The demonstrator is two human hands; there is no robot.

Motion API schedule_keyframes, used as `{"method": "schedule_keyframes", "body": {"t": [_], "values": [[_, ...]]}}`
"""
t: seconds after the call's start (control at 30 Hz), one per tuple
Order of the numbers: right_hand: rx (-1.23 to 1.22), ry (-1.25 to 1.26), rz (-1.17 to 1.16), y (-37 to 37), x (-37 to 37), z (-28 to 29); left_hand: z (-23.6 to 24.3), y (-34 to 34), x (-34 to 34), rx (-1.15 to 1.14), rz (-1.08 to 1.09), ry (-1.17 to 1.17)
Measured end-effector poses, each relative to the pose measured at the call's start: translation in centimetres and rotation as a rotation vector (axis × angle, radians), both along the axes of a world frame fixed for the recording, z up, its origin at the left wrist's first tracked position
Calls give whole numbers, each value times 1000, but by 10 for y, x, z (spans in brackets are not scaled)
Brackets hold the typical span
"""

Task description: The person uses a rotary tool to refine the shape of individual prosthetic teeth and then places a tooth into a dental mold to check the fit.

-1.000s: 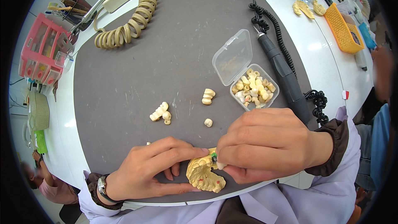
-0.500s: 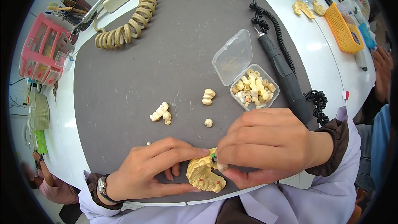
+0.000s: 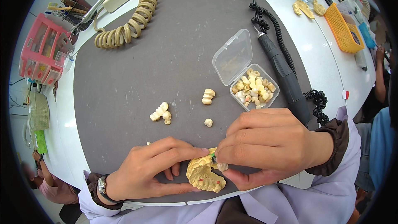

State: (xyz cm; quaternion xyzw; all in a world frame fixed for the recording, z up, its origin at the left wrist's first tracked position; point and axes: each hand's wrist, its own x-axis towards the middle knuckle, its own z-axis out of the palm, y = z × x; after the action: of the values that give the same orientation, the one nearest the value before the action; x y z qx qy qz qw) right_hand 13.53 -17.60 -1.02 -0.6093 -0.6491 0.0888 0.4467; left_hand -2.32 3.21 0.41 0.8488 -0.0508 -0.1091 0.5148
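Observation:
Near the front edge of the dark mat, my left hand (image 3: 151,168) has its fingers and thumb closed on a yellow plaster dental cast (image 3: 202,173) with small red marks. A green and dark spot (image 3: 214,157) shows on the cast beside my fingertips. My right hand (image 3: 267,145) is at the cast's right side, pinching a small pale tooth crown (image 3: 222,167) between fingers and thumb. Its fingers hide part of the cast. Beyond the hands lie a single crown (image 3: 208,122), a joined crown piece (image 3: 208,96) and a longer cluster of joined crowns (image 3: 160,113).
A clear lidded box (image 3: 234,60) stands open, full of crowns, beside a black handpiece (image 3: 282,68) with a coiled cord. A beige coiled hose (image 3: 124,31) lies at back left. Pink drawers (image 3: 43,52) and a yellow basket (image 3: 342,29) flank the mat. Other people sit on both sides.
The crown in my right fingers has shifted slightly and shows more clearly. My left hand and the cast stay put. At the right edge, another person's arm has moved.

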Motion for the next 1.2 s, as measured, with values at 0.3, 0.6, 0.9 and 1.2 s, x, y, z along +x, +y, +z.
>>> {"method": "schedule_keyframes", "body": {"t": [0.3, 0.6, 0.9, 1.2], "values": [[-9, 173, 55, 2, 2, 4, 2, 0, 2, 43, -17, -16], [-89, 545, 239, 1, 17, 15, 2, 0, 2, 54, -23, -35], [-82, 615, 254, 3, 18, 14, 1, 1, 0, 5, -10, -7], [-81, 475, 167, 2, 15, 13, 1, 1, 0, 7, -9, -13]]}}
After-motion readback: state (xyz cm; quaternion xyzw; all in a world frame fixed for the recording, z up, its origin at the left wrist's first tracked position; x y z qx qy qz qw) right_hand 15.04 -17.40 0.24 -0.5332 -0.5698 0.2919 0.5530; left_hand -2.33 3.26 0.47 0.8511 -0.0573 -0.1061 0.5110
